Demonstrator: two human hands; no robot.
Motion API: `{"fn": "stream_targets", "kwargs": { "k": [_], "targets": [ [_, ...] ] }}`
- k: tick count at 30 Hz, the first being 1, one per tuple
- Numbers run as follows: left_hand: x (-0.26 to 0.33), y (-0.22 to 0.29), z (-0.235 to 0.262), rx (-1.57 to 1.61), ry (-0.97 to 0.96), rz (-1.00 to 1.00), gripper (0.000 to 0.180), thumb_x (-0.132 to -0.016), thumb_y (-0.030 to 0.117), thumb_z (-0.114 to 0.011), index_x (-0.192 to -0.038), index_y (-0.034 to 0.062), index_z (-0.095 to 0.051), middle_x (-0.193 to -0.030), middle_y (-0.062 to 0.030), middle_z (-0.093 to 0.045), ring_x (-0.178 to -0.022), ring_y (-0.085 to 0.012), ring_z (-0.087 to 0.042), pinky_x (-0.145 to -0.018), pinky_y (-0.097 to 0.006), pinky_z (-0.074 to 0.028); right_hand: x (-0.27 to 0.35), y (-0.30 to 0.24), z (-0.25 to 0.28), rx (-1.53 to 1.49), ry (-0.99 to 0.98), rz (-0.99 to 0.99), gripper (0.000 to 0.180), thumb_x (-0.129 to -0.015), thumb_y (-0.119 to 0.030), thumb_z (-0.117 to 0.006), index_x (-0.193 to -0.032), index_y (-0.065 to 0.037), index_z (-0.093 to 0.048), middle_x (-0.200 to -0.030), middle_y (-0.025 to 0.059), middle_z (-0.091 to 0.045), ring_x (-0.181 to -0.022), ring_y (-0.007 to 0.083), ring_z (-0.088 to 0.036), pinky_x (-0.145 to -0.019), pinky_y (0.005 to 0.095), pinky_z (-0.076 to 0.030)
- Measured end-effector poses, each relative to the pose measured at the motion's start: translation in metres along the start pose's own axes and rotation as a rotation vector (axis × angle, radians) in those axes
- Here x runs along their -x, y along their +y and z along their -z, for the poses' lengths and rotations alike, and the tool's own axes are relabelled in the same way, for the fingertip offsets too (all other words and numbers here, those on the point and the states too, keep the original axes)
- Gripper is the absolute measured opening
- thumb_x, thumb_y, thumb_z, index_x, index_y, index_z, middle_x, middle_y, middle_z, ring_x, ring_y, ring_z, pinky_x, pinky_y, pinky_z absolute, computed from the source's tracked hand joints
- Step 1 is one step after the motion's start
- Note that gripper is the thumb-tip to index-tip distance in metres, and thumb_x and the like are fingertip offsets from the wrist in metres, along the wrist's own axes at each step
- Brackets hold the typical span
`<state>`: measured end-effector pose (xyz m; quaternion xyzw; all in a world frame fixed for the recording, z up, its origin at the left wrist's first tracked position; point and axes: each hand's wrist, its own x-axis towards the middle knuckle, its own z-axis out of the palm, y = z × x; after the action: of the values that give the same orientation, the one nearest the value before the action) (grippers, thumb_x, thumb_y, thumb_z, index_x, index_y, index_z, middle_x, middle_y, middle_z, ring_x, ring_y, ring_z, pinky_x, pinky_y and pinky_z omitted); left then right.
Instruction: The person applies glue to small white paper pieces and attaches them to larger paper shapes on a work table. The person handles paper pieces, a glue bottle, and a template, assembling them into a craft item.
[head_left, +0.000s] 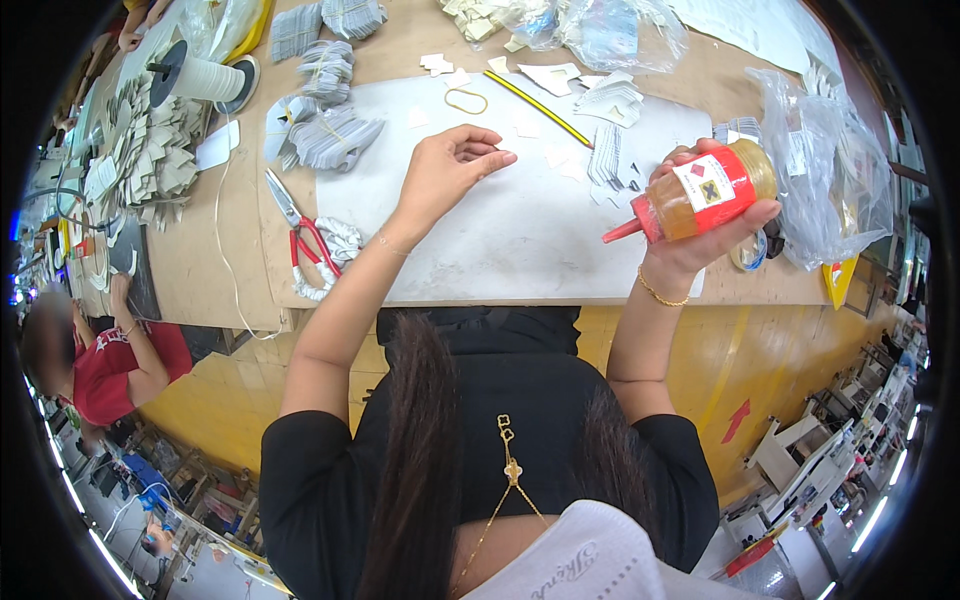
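My right hand (699, 247) is wrapped round a squeeze bottle (735, 186) of amber liquid, likely glue, with a red band and white label. It is tilted on its side above the right of the white work sheet (440, 250), its red nozzle (623, 231) pointing left. My left hand (452, 165) hovers over the middle of the sheet, fingers loosely curled, thumb apart, nothing in it. Beyond it lie a tan rubber band (466, 101) and a yellow-and-black pencil (540, 110). Grey cut pieces (606, 157) lie fanned in a row left of the bottle.
Red-handled snips (308, 240) rest at the left beside bundled grey pieces (335, 138). A white thread spool (200, 77) and piled beige pieces (150, 150) stand farther left. Clear plastic bags (830, 170) crowd the right. A person in red (130, 370) sits at the left.
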<state>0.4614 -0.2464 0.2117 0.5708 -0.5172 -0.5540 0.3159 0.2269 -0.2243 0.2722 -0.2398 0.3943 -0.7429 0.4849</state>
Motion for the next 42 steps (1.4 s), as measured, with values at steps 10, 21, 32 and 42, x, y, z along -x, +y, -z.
{"fn": "stream_targets", "kwargs": {
  "k": [10,21,32,42],
  "targets": [
    [0.031,0.025,0.007,0.491,-0.119,-0.004,0.027,-0.083,0.005,-0.066,-0.107,-0.0043,-0.057,-0.086,-0.0158,-0.069,-0.081,-0.0193,-0.067,-0.069,-0.025,-0.05,-0.003,-0.007,-0.008,-0.008,0.047,0.038,0.086,-0.078,-0.079,-0.036,-0.098,0.002,-0.057,-0.074,0.013,-0.063,-0.065,0.0201,-0.063,-0.058,0.0294,-0.053],
    [0.038,0.027,-0.003,0.549,-0.179,0.045,0.023,-0.083,0.004,-0.065,-0.104,-0.0024,-0.057,-0.084,-0.0119,-0.067,-0.078,-0.0175,-0.066,-0.065,-0.026,-0.049,-0.008,-0.012,0.008,-0.029,-0.066,0.014,0.085,-0.074,-0.077,-0.049,-0.104,0.003,-0.052,-0.093,0.0081,-0.056,-0.08,0.0213,-0.058,-0.067,0.0315,-0.052],
    [0.038,0.019,-0.007,0.687,-0.222,0.152,0.017,-0.083,0.005,-0.066,-0.096,-0.0042,-0.062,-0.082,-0.0062,-0.063,-0.073,-0.0107,-0.057,-0.066,-0.024,-0.046,-0.012,-0.02,0.011,-0.06,0.086,0.107,0.087,-0.077,-0.08,-0.037,-0.101,0.002,-0.055,-0.076,0.0123,-0.062,-0.066,0.0225,-0.062,-0.057,0.0323,-0.053],
    [0.038,0.024,-0.012,0.656,-0.238,0.189,0.015,-0.084,0.004,-0.065,-0.096,-0.003,-0.064,-0.085,-0.0126,-0.066,-0.073,-0.0156,-0.062,-0.066,-0.027,-0.05,-0.03,-0.067,0.037,-0.243,-0.046,0.173,0.09,-0.07,-0.082,-0.046,-0.102,0.002,-0.054,-0.081,0.0123,-0.06,-0.074,0.0215,-0.06,-0.058,0.0309,-0.05]
  ]
}}
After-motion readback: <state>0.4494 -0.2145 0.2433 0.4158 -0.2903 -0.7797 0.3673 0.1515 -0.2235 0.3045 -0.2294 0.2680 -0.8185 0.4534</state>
